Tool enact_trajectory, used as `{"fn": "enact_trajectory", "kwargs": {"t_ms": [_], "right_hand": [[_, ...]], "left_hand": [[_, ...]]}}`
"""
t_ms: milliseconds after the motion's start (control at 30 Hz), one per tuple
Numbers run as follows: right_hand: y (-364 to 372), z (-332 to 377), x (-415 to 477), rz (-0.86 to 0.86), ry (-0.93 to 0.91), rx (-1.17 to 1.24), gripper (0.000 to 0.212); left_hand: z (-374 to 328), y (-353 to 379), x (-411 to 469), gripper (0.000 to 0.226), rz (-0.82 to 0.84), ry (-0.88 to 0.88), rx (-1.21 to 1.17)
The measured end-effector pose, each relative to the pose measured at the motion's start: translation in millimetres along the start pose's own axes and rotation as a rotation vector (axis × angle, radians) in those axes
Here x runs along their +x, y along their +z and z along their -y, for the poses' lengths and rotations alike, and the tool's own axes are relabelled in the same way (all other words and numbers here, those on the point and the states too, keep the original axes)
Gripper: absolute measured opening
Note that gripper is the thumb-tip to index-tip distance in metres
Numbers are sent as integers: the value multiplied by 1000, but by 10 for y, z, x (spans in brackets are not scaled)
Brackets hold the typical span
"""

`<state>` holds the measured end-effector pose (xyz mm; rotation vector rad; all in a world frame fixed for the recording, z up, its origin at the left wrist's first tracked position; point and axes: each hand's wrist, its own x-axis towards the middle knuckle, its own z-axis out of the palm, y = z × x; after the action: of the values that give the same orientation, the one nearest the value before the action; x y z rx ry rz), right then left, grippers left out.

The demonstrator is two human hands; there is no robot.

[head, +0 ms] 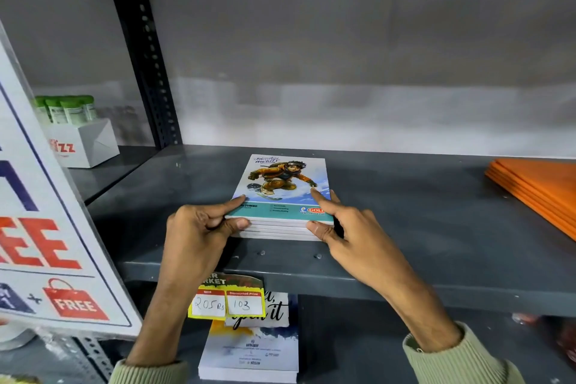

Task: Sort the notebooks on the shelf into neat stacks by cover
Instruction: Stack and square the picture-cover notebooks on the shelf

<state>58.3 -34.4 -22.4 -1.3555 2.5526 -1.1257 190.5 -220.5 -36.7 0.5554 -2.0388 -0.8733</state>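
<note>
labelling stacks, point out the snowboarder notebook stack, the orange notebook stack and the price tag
snowboarder notebook stack point(282, 184): head view, top cover's picture
orange notebook stack point(544, 179): head view, top cover
price tag point(227, 303): head view, handwritten labels

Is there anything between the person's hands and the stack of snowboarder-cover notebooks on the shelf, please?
Nothing visible does. The left hand and right hand already grip the near corners of the snowboarder stack. The orange notebooks lie far right on the shelf, apart.
</note>
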Motion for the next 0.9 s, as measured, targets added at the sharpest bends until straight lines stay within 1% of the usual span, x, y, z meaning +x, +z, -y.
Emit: {"fn": "enact_trajectory", "kwargs": {"t_ms": [267,400,467,500,533,567,600,633,667,700,733,767,833,900], "right_hand": [[53,-46,13,-46,2,-3,55],[45,-40,7,-37,10,-23,55],[10,-58,-25,-29,-1,-57,53],[-21,-48,-46,-42,24,11,49],[-57,-11,-55,-71,86,186,43],[-88,29,-26,-106,155,429,38],[-103,35,51,-158,218,652,37],[-110,24,126,-217,279,817,36],[-109,25,235,-253,339,896,33],[-101,43,336,-248,400,939,38],[-93,68,420,-204,468,980,44],[-82,105,490,-148,530,1013,49],[-17,117,633,-70,638,1005,64],[48,115,700,-35,664,948,66]], "left_hand": [[-8,-12,23,32,13,-63,-48],[-48,-62,16,32,78,-84,-62],[-97,-141,15,38,139,-118,-95],[-142,-187,21,41,166,-160,-150],[-183,-217,54,39,162,-215,-228],[-224,-209,105,34,112,-259,-294],[-271,-178,174,34,41,-304,-310],[-315,-115,253,44,-7,-376,-298],[-372,-48,336,60,-21,-470,-298],[-396,32,444,73,-3,-554,-322],[-406,112,552,79,22,-613,-356],[-388,184,645,80,52,-653,-386],[-351,264,751,81,118,-695,-442],[-314,318,777,77,169,-703,-504]]}}
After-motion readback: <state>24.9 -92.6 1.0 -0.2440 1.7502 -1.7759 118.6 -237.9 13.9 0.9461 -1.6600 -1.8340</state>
